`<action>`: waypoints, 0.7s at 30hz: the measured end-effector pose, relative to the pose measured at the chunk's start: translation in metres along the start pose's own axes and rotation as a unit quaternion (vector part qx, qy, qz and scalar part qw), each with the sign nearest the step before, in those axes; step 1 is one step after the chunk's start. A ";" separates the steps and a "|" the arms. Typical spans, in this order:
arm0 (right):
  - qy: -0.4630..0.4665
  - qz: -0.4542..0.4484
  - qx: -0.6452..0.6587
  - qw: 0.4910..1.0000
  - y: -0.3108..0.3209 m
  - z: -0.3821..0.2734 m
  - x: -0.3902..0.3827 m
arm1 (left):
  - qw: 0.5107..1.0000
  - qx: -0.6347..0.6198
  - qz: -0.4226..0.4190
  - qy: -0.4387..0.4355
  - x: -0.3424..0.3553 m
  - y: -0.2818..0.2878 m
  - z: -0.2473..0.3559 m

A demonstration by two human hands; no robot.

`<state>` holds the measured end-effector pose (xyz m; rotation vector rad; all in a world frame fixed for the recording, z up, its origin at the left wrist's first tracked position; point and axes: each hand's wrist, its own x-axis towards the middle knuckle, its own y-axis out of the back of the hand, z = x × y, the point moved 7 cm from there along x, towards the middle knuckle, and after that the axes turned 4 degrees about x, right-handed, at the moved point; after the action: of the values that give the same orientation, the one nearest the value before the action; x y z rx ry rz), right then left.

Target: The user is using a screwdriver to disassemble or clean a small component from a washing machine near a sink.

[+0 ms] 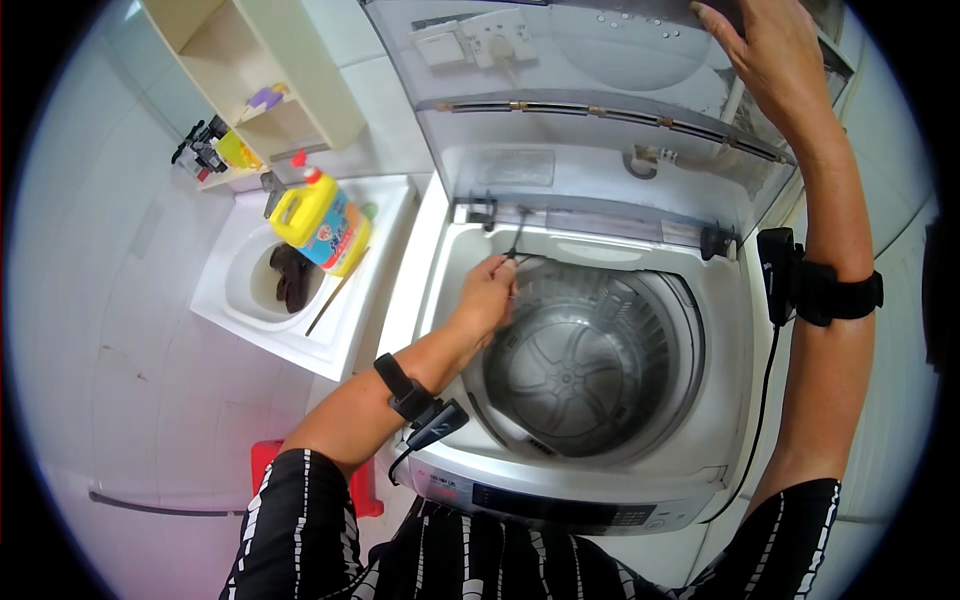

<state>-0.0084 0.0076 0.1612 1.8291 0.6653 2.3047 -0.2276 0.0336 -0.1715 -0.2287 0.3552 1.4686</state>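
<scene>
A top-loading washing machine point(735, 400) stands in front of me with its clear folding lid point(590, 140) raised. Its round metal drum point(570, 375) shows a ribbed bottom and some grey shine. My left hand point(487, 300) is closed around a slim dark stick-like tool point(518, 235) at the back left rim of the drum opening. The tool's far end points up toward the lid hinge; its exact kind cannot be made out. High at the right, my right hand point(768, 50) grips the upper part of the lid, its fingertips partly cut off by the picture's edge.
Left of the machine is a white washbasin point(385, 215) with dark wet cloth point(290, 278) in its bowl. On its ledge stand a yellow jug point(322, 222) with a red cap and a thin brown stick point(338, 292). Above hangs a cream shelf point(300, 70). A red stool-like object point(366, 488) is below.
</scene>
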 end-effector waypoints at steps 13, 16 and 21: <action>-0.004 -0.018 0.001 1.000 0.003 -0.002 -0.001 | 0.997 0.012 -0.075 0.017 -0.004 -0.031 0.006; 0.001 -0.014 0.002 1.000 0.003 -0.001 -0.002 | 0.998 0.020 -0.060 -0.002 0.000 -0.024 0.003; -0.012 -0.025 -0.004 1.000 0.004 -0.002 0.001 | 1.000 0.014 -0.001 -0.004 0.003 -0.003 -0.004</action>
<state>-0.0097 0.0039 0.1633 1.8123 0.6903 2.2471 -0.2250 0.0350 -0.1769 -0.2010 0.3684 1.4624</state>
